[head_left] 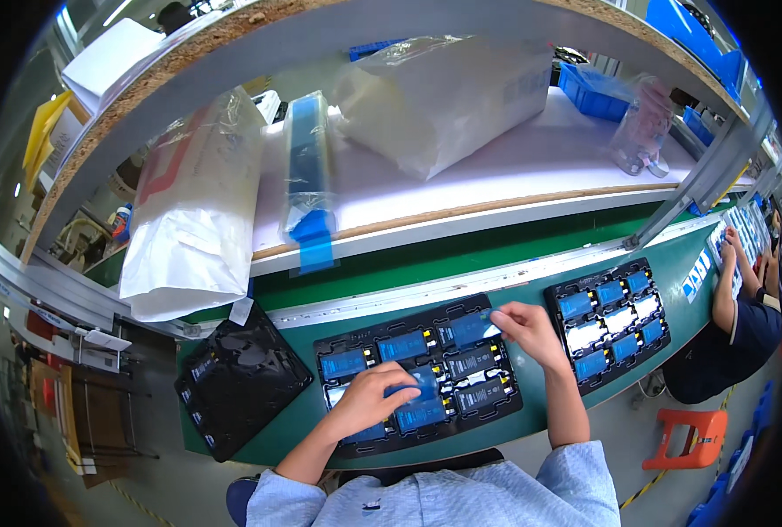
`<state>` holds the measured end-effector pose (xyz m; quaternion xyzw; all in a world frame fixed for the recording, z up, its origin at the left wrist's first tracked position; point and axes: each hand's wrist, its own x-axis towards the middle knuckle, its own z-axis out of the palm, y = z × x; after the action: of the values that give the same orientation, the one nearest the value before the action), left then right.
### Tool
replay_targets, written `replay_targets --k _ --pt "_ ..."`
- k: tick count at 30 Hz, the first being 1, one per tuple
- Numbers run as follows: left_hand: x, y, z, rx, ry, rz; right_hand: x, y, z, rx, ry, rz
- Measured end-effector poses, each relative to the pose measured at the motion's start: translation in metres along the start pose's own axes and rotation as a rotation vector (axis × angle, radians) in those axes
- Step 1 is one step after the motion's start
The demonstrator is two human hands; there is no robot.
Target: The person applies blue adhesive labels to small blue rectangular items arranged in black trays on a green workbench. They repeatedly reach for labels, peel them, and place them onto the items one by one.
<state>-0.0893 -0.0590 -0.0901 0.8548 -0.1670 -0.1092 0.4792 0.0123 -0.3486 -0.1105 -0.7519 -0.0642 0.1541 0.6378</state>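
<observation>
A black tray [488, 422] in front of me holds several flat battery packs with yellow connectors. Some look blue on top, while black packs [481, 394] lie at the tray's right side. My left hand [372, 400] is over the middle of the tray, its thumb and fingers closed on a piece of translucent blue film [424, 383]. At the tray's far right corner, my right hand [532, 330] pinches the edge of a blue film [489, 328] over a blue-topped battery pack [463, 332]. The packs under my left hand are partly hidden.
A second tray [590, 379] of packs lies to the right, and a tilted black tray [264, 386] at the left. Above runs a shelf with plastic-wrapped bags [444, 105] and a blue bin [595, 90]. Another person [742, 325] works at far right, near an orange stool [691, 439].
</observation>
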Motion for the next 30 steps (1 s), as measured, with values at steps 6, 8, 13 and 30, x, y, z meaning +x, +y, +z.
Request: replay_targets --k 6,8,13,30 --pt "0.032 -0.012 0.019 0.229 -0.100 0.007 0.029 0.031 0.021 -0.094 -0.038 0.079" --pt "0.037 -0.016 0.022 0.222 -0.090 0.012 0.030 0.030 0.024 -0.145 0.012 0.074" --pt "0.042 -0.016 0.027 0.285 -0.057 0.107 0.030 0.037 0.023 -0.197 0.046 0.040" --pt "0.044 -0.019 0.030 0.327 -0.048 0.111 0.029 0.038 0.029 -0.273 0.100 0.038"
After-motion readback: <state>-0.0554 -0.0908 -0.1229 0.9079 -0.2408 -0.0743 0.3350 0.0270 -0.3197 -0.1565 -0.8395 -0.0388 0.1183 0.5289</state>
